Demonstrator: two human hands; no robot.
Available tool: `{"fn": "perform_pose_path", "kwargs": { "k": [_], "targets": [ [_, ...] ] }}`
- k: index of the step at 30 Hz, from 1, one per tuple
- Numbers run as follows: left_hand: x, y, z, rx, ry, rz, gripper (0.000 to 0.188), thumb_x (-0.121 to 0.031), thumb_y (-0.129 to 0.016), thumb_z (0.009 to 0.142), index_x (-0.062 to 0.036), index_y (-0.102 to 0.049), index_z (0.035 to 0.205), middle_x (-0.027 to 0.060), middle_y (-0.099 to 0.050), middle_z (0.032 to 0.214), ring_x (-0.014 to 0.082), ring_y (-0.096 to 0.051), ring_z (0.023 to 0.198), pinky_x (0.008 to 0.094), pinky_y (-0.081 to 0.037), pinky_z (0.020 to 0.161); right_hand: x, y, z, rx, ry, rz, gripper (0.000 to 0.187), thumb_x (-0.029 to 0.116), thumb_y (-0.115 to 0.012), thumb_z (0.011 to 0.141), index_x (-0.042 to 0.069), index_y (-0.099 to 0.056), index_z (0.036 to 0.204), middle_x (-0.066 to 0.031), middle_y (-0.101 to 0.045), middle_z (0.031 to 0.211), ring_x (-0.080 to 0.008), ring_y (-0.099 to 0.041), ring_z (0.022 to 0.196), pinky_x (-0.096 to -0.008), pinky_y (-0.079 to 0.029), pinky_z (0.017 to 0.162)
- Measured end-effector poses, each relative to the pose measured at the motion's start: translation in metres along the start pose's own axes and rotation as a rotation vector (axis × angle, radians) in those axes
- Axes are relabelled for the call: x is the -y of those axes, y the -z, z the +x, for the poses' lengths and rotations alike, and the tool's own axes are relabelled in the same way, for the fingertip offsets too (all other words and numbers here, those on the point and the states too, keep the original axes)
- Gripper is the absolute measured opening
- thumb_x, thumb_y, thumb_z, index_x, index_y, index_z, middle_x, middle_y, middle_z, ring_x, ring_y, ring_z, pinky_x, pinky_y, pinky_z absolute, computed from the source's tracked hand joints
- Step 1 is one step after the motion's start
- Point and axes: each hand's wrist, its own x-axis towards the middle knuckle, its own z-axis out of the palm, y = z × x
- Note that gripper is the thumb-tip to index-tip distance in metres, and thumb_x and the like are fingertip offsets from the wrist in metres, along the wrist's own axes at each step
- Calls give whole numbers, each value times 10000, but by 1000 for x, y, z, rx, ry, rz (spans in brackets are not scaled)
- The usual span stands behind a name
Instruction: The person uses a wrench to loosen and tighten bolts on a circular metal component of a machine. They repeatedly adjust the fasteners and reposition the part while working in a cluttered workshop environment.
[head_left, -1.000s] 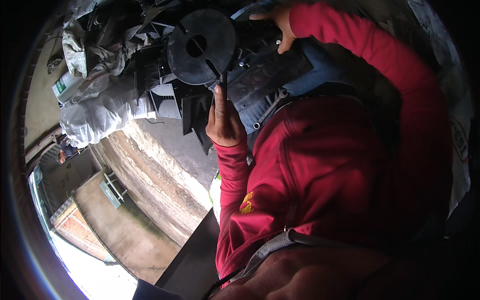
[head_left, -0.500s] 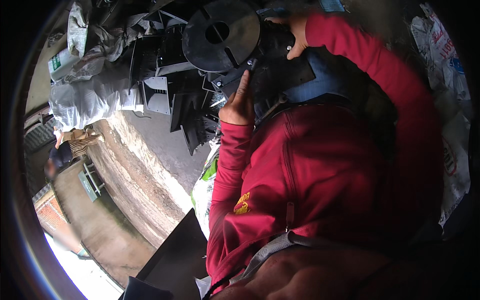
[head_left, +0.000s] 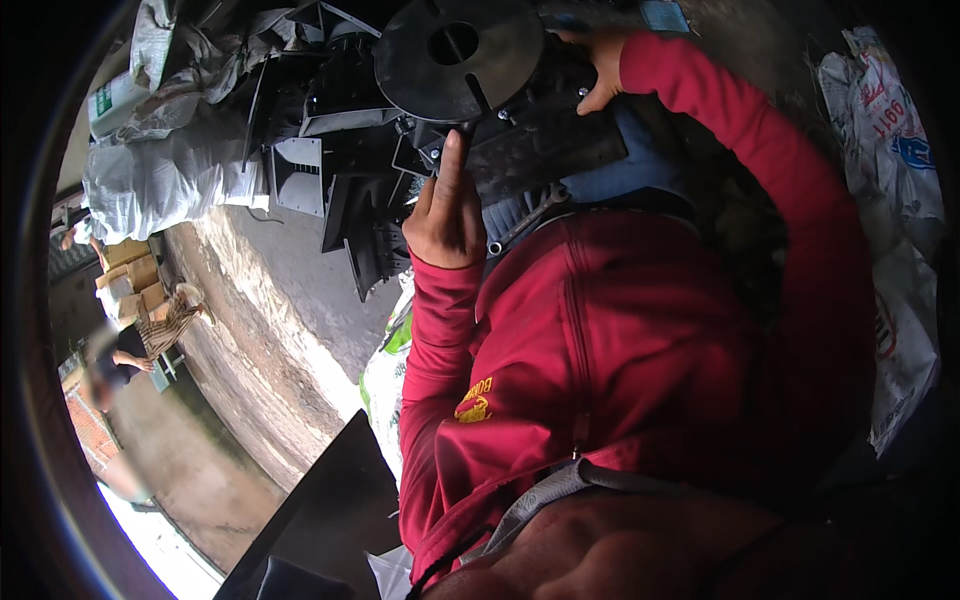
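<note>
Head view: the slotted black disc (head_left: 500, 75) sits over the left end of a dark plate (head_left: 560, 155). We judge it rigid, heavy and slick; hold by the rim. Our right hand (head_left: 601, 68) clasps the plate; our left hand (head_left: 446, 220) extends its index finger, other grip unclear.
</note>
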Motion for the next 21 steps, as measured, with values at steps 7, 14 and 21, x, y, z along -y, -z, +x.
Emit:
{"fn": "perform_pose_path", "kwargs": {
  "k": [7, 14, 21],
  "targets": [
    [15, -7, -7, 226, 63, 168, 520, -34, -567, 856, -254, -546, 1327, 107, -608, 647, 267, -581, 489, 373, -459, 479, 23, 20, 7, 132, -115, -46, 1157, 445, -842, 584, 123, -199, 1490, -210, -489, 1351, -329, -496, 1228, -360, -414, 1004],
    [4, 18, 12, 127, 31, 106, 539, 26, -603, 828, -181, -559, 1324, 80, -488, 594, 194, -455, 453, 303, -439, 481, 5, 10, 12, 34, 11, 87, 1023, 384, -846, 572, 27, -334, 1383, -199, -590, 1214, -338, -567, 1121, -364, -453, 959],
    [10, 24, 15, 402, -135, 230, 550, -20, -705, 761, -264, -621, 1246, 40, -483, 564, 199, -473, 434, 350, -398, 426, 6, 15, 12, 49, 19, 34, 1026, 419, -839, 575, 13, -345, 1377, -199, -587, 1222, -339, -568, 1121, -358, -450, 960]
  ]
}}
